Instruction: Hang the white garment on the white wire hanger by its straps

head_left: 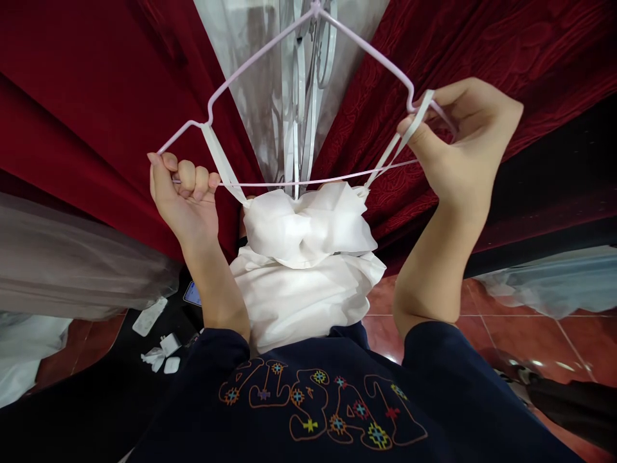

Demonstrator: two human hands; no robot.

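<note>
A: Progress?
B: Left strap (222,161) is sitting in the hanger's (263,53) left notch. Right strap (417,122) is looping over the other end, seemingly not seated yet. White garment (308,231) is hanging between the hands.
A: Grips?
B: Left hand (190,199) is clasping the hanger's lower corner, fully curled. Right hand (463,141) is pinching its right end, nearly closed, strap crossing the thumb.
A: Room?
B: Hanger's peak is touching the upper frame edge; red curtains (96,83) are flanking. Space is opening between hands.
</note>
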